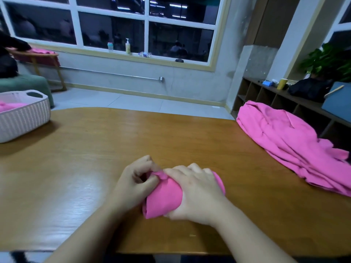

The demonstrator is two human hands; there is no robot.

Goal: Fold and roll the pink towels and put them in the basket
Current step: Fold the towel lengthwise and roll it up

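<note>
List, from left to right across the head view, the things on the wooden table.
White basket with pink cloth inside → left hand → rolled pink towel, gripped by both hands → right hand → pile of pink towels at the table's right edge.

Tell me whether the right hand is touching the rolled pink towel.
Touching. The head view shows the right hand wrapped over the rolled pink towel, fingers curled round it.
</note>
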